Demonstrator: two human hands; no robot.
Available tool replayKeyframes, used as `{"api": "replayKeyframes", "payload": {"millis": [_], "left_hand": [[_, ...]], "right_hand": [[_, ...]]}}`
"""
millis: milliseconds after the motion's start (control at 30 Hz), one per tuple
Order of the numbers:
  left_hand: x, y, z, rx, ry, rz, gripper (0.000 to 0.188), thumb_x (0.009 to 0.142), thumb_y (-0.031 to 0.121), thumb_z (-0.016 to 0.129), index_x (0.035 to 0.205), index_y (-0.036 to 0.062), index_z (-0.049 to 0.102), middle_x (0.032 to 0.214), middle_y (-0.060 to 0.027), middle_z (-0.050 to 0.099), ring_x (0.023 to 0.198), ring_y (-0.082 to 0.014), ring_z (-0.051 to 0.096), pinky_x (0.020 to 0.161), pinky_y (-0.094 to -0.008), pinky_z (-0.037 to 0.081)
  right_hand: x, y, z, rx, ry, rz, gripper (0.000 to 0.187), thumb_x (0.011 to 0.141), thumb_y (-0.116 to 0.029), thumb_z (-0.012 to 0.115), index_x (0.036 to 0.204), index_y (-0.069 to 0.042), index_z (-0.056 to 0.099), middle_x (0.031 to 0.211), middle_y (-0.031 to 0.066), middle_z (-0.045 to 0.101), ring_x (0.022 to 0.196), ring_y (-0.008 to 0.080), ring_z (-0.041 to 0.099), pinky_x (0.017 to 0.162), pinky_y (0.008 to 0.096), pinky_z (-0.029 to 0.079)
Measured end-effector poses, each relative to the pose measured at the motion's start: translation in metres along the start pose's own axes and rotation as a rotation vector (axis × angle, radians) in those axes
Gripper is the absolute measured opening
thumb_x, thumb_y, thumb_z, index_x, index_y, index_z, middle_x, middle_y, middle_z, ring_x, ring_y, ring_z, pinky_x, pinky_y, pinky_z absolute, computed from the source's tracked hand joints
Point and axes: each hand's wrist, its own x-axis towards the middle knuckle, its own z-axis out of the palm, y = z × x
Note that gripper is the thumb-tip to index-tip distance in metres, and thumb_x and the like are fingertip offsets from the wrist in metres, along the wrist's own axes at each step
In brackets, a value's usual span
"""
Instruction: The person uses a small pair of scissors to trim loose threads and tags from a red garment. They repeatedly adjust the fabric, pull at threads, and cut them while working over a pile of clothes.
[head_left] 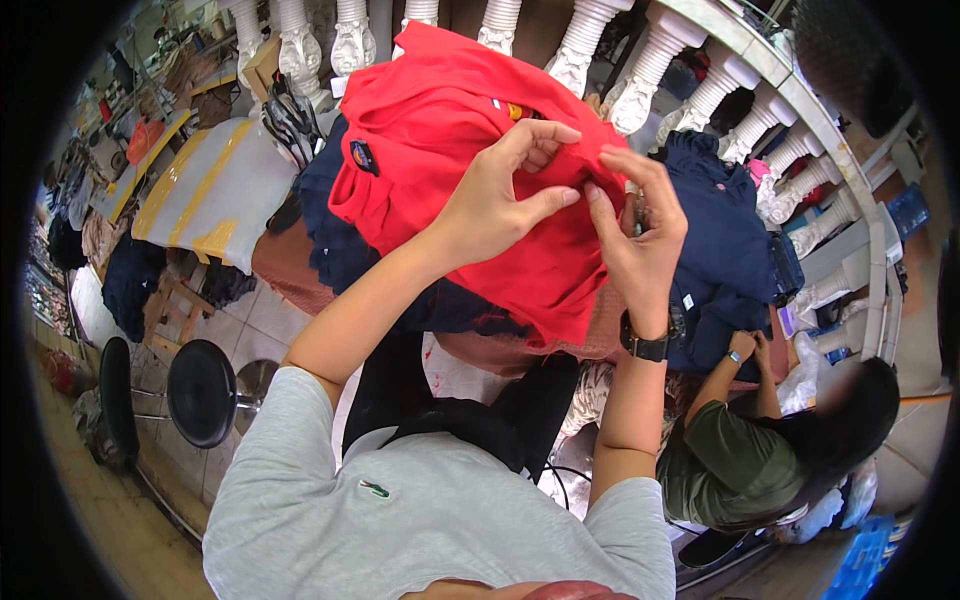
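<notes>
A red knit garment (440, 130) with a small dark patch lies bunched over a pile of navy clothes in front of me. Over its right side, my left hand (505, 190) has curled fingers, with thumb and forefinger at a fold of the cloth. Facing it, my right hand (645, 220) grips the same fold close by, its thumb tip near the left thumb. Something small and metallic shows at the right palm; what it is I cannot make out. A dark watch (645, 345) is on my right wrist.
Stacked navy garments (725, 230) lie to the right, near a co-worker in a green sleeve (740, 455). White balusters (575, 45) line the far side. At left are a taped, plastic-wrapped bundle (205, 185) and a round black stool (200, 393).
</notes>
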Motion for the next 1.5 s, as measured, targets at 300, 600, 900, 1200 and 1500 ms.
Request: {"api": "replayKeyframes", "payload": {"millis": [300, 600, 900, 1200, 1500], "left_hand": [[-0.043, -0.001, 0.007, -0.111, 0.152, -0.045, 0.054, 0.092, 0.004, 0.072, 0.137, 0.0044, 0.044, 0.104, -0.0044, 0.059, 0.099, -0.0127, 0.056, 0.093, -0.0302, 0.043], [-0.053, 0.005, -0.004, -0.007, 0.002, -0.211, 0.019, 0.095, 0.001, 0.066, 0.114, -0.0012, 0.065, 0.1, -0.0037, 0.06, 0.097, -0.0106, 0.061, 0.088, -0.0267, 0.05], [-0.079, -0.011, 0.014, -0.408, 0.198, -0.122, 0.026, 0.092, -0.003, 0.07, 0.112, 0.0023, 0.055, 0.121, -0.008, 0.056, 0.111, -0.0148, 0.058, 0.099, -0.0316, 0.046], [-0.075, -0.021, 0.017, 0.028, 0.247, 0.055, 0.014, 0.09, -0.005, 0.071, 0.101, -0.0015, 0.064, 0.1, -0.0082, 0.063, 0.092, -0.013, 0.064, 0.083, -0.0252, 0.053], [-0.085, -0.018, 0.014, -0.021, 0.254, -0.002, 0.012, 0.092, -0.008, 0.066, 0.096, -0.0008, 0.057, 0.094, -0.0065, 0.059, 0.082, -0.0129, 0.061, 0.076, -0.0257, 0.052]], "right_hand": [[-0.027, -0.012, 0.016, 0.133, -0.055, 0.132, 0.013, 0.086, 0.003, 0.074, 0.098, -0.003, 0.074, 0.083, 0.0004, 0.065, 0.062, 0.0052, 0.044, 0.055, 0.0231, 0.033], [-0.043, -0.014, 0.017, 0.218, -0.075, 0.172, 0.012, 0.086, 0.004, 0.074, 0.095, -0.003, 0.073, 0.087, 0.0002, 0.068, 0.062, 0.0039, 0.043, 0.056, 0.0218, 0.033], [-0.056, -0.009, 0.022, 0.29, -0.034, 0.229, 0.014, 0.085, 0.005, 0.075, 0.096, -0.004, 0.074, 0.092, 0.0001, 0.069, 0.063, 0.0028, 0.042, 0.056, 0.0203, 0.032], [-0.063, -0.022, 0.019, 0.256, -0.021, 0.336, 0.015, 0.087, 0.004, 0.074, 0.101, -0.003, 0.071, 0.095, 0.0013, 0.065, 0.064, 0.0029, 0.043, 0.057, 0.0197, 0.032], [-0.1, -0.055, 0.023, 0.504, -0.247, 0.538, 0.039, 0.109, -0.036, 0.048, 0.112, 0.001, 0.06, 0.066, -0.0026, 0.044, 0.058, 0.0057, 0.041, 0.053, 0.0234, 0.033]]}}
